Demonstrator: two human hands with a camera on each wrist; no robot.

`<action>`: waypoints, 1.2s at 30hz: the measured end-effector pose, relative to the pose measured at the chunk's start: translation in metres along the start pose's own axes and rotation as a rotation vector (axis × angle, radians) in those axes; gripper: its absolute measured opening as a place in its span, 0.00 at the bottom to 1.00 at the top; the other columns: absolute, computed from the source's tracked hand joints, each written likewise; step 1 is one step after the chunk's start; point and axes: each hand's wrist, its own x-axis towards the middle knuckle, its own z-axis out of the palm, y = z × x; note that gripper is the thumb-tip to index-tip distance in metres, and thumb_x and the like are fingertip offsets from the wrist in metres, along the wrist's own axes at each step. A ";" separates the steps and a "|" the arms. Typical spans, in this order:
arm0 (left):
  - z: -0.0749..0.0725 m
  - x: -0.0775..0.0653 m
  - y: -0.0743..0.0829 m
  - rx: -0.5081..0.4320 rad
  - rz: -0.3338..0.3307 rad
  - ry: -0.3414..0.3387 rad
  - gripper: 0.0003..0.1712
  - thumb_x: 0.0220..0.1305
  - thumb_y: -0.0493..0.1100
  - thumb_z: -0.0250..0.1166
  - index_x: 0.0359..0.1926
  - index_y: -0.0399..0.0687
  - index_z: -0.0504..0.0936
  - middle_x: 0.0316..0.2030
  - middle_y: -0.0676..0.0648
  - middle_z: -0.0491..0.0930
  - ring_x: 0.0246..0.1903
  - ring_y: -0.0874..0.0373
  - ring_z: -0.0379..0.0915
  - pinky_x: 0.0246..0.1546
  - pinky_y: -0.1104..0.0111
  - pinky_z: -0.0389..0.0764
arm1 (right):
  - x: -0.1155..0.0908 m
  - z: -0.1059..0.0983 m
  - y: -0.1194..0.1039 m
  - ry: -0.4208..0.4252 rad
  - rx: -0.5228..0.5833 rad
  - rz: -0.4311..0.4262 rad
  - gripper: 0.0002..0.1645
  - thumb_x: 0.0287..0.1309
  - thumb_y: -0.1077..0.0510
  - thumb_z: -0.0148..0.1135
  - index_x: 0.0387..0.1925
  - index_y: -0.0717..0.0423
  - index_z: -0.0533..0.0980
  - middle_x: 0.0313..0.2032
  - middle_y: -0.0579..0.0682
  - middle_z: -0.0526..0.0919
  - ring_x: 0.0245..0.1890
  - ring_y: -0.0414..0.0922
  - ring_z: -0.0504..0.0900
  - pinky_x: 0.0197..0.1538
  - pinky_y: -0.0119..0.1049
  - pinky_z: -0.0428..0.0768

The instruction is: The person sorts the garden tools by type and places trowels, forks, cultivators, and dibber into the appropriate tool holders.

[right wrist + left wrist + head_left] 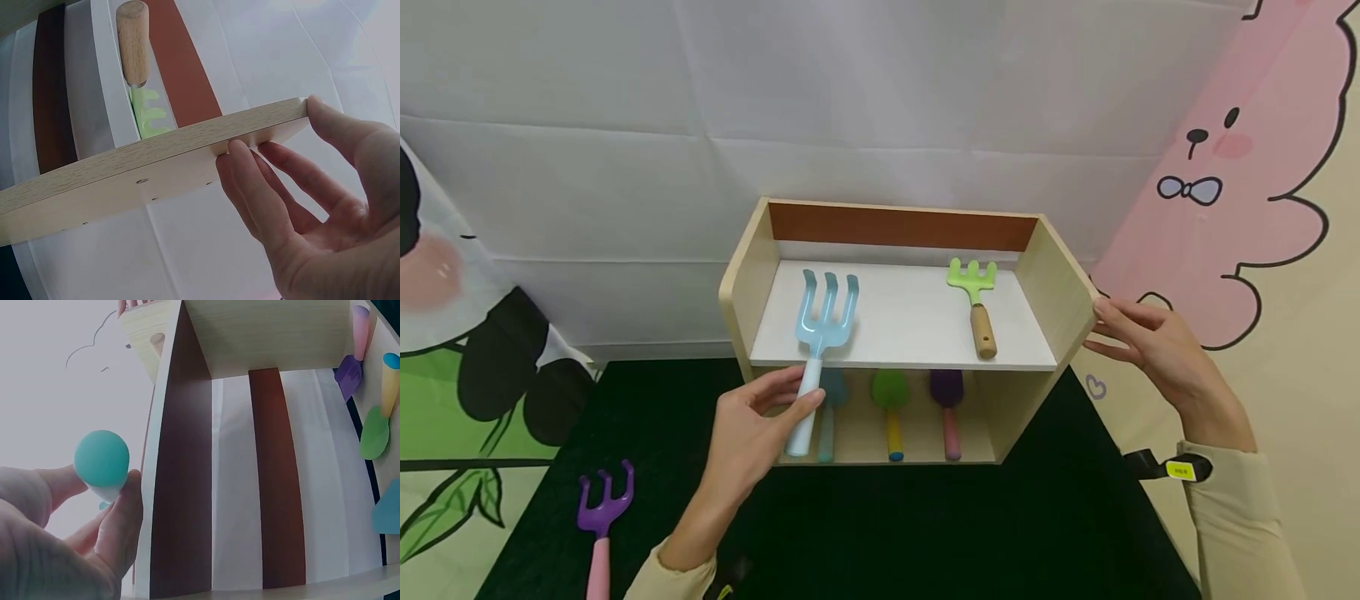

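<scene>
Pinched by its handle in my left hand (752,433) is a light blue toy garden fork (823,333), raised in front of a two-level wooden shelf (887,208). The left wrist view shows the handle's rounded end between thumb and fingers. A green fork (973,283) with a wooden handle lies on the white upper board toward the right. My right hand (1157,358) holds the front edge of the shelf's right side panel (150,156), thumb on the edge and fingertips against the outer face.
On the lower level stand a blue shovel (833,400), a green shovel (890,400) and a purple shovel (947,400). A purple fork (602,517) with a pink handle lies at the left on the dark green table (970,533). White cloth (880,100) hangs behind.
</scene>
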 end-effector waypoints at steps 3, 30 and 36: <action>-0.001 0.006 0.005 0.005 0.011 -0.017 0.28 0.56 0.59 0.67 0.54 0.49 0.79 0.46 0.49 0.80 0.43 0.58 0.77 0.50 0.61 0.76 | 0.001 0.001 -0.001 -0.001 0.000 -0.003 0.24 0.67 0.56 0.53 0.63 0.60 0.69 0.53 0.44 0.79 0.48 0.41 0.81 0.45 0.37 0.81; 0.010 0.057 0.039 0.153 -0.025 -0.176 0.32 0.52 0.59 0.71 0.51 0.43 0.82 0.42 0.45 0.84 0.40 0.55 0.79 0.44 0.62 0.79 | -0.002 0.001 -0.002 0.018 -0.006 -0.003 0.23 0.67 0.57 0.54 0.61 0.60 0.71 0.52 0.43 0.80 0.47 0.40 0.82 0.44 0.36 0.81; 0.016 0.069 0.047 0.168 -0.070 -0.190 0.31 0.50 0.59 0.71 0.50 0.44 0.82 0.42 0.46 0.83 0.42 0.54 0.77 0.44 0.62 0.78 | -0.002 0.002 -0.002 0.031 -0.012 0.005 0.23 0.67 0.57 0.54 0.62 0.58 0.71 0.52 0.42 0.80 0.47 0.40 0.82 0.44 0.35 0.81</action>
